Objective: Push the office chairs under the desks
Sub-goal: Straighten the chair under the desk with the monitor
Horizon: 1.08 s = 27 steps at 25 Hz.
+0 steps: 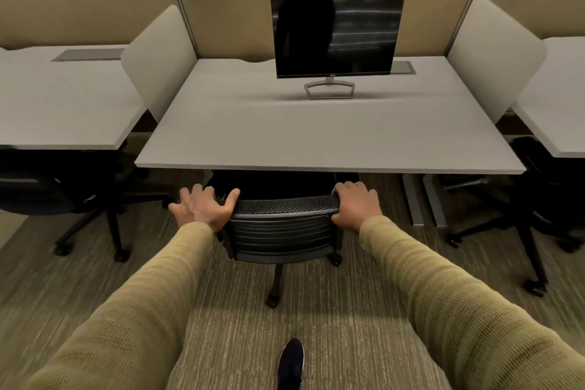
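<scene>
A black mesh-backed office chair (285, 225) stands in front of me, its seat tucked under the front edge of the grey desk (285, 136) marked 383. My right hand (356, 206) is clamped over the right top corner of the chair back. My left hand (204, 207) sits at the left top corner with its fingers spread apart, only the thumb and palm touching the back. A dark monitor (337, 35) stands on the desk.
Two more black office chairs sit under the neighbouring desks, one at the left (63, 196) and one at the right (544, 196). Beige partitions (158, 57) separate the desks. My shoe (291, 361) is on the carpet behind the chair.
</scene>
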Each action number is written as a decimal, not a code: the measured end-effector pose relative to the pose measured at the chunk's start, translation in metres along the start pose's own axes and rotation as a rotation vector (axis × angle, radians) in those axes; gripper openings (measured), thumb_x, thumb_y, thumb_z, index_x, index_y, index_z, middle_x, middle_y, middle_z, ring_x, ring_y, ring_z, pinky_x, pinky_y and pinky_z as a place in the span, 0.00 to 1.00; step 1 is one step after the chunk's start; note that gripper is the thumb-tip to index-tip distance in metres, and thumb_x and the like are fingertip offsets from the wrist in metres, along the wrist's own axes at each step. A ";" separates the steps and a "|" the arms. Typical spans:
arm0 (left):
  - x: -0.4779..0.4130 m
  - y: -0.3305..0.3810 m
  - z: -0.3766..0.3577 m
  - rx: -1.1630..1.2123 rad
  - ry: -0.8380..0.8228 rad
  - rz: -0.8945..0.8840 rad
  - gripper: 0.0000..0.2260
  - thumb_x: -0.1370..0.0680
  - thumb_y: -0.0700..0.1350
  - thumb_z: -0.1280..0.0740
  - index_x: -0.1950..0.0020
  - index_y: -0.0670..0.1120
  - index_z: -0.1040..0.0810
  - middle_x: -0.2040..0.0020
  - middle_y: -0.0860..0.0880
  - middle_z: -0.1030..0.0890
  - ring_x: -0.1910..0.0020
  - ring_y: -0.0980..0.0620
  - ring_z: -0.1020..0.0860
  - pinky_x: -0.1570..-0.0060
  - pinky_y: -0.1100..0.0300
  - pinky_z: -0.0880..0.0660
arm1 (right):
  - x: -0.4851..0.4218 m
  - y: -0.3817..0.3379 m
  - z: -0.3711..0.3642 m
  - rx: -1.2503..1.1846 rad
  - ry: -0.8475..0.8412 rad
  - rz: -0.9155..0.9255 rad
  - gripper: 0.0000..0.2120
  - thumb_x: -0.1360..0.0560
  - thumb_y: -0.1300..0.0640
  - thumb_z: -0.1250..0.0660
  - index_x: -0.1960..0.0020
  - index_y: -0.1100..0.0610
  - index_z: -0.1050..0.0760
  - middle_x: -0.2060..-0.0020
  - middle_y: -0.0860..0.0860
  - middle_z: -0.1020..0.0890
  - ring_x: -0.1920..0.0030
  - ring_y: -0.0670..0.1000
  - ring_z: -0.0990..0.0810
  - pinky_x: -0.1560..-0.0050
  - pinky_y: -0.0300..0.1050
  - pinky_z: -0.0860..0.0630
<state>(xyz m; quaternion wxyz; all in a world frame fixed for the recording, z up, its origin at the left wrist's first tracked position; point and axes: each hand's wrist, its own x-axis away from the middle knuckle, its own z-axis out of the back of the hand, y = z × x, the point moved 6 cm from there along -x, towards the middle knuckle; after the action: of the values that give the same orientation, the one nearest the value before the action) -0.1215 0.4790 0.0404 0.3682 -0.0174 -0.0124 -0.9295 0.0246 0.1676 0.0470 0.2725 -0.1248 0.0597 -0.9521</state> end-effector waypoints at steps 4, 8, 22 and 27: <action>0.035 0.013 0.000 -0.005 0.023 -0.012 0.37 0.27 0.76 0.54 0.45 0.50 0.19 0.42 0.47 0.21 0.39 0.42 0.28 0.45 0.42 0.33 | 0.043 0.021 -0.002 -0.020 0.032 -0.015 0.25 0.29 0.47 0.29 0.35 0.50 0.29 0.40 0.51 0.24 0.36 0.56 0.29 0.37 0.57 0.32; 0.047 0.034 0.002 0.008 0.050 -0.044 0.37 0.28 0.76 0.55 0.48 0.50 0.18 0.44 0.48 0.21 0.40 0.43 0.28 0.45 0.42 0.32 | 0.065 0.045 0.001 -0.002 0.085 -0.028 0.23 0.30 0.48 0.29 0.36 0.49 0.29 0.41 0.50 0.23 0.38 0.55 0.28 0.39 0.57 0.31; -0.030 0.123 0.003 0.077 0.039 -0.116 0.36 0.28 0.76 0.56 0.60 0.49 0.22 0.54 0.49 0.22 0.46 0.44 0.26 0.48 0.42 0.33 | -0.019 0.112 0.034 0.044 0.104 -0.076 0.21 0.29 0.49 0.30 0.38 0.49 0.28 0.39 0.51 0.22 0.37 0.56 0.28 0.40 0.55 0.32; -0.078 0.152 0.003 0.007 -0.019 -0.151 0.39 0.25 0.75 0.56 0.46 0.47 0.19 0.49 0.47 0.22 0.43 0.44 0.26 0.44 0.41 0.30 | -0.060 0.122 0.042 0.080 0.079 -0.109 0.23 0.29 0.50 0.31 0.36 0.51 0.30 0.39 0.52 0.24 0.37 0.57 0.28 0.41 0.55 0.30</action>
<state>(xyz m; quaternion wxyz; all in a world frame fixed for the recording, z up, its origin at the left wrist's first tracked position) 0.0396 0.4216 0.0421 0.2968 -0.0241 -0.0202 -0.9544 0.1466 0.0948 0.0529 0.2223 -0.0793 0.0253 -0.9714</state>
